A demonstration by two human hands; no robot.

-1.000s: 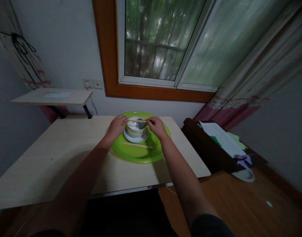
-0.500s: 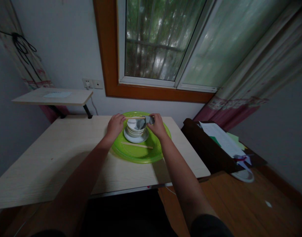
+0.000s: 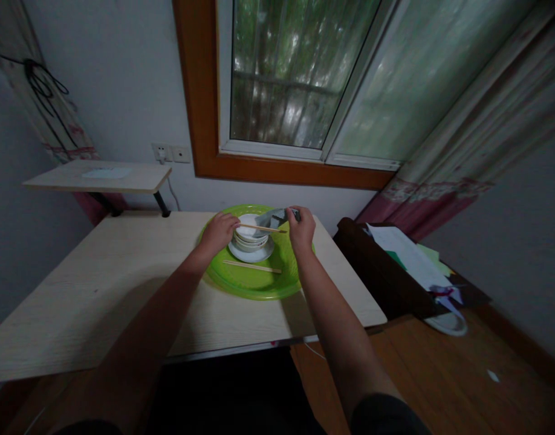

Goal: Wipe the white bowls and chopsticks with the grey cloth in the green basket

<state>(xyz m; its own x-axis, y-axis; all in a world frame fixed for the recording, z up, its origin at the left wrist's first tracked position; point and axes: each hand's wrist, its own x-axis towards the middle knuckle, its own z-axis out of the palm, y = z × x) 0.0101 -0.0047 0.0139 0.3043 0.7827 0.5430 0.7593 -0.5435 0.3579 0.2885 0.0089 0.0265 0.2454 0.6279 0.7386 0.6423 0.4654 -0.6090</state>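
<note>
Left hand [image 3: 220, 232]: I read the fingers as pinching the left end of the held chopsticks [image 3: 263, 228]. Right hand [image 3: 301, 228]: the fingers pinch a grey cloth [image 3: 272, 217] by its right end.

Location: the held chopsticks cross above the stacked bowls [image 3: 250, 241], over the green tray [image 3: 259, 295], which sits near the far edge of the bench [image 3: 123, 290], toward its far right corner.

Procedure, as I judge it:
1. Hold the left pinch firm and near the end, so that the sticks cannot roll.
2. Hold the sticks level and clear of the bowl rims.
3. Move the cloth along the line of the sticks, never across it.

Condition: the held chopsticks are thin, straight and pale wood-coloured. They tilt slightly down to the right; their right tips are free, short of the right hand. I cannot tell whether the cloth touches them.
</note>
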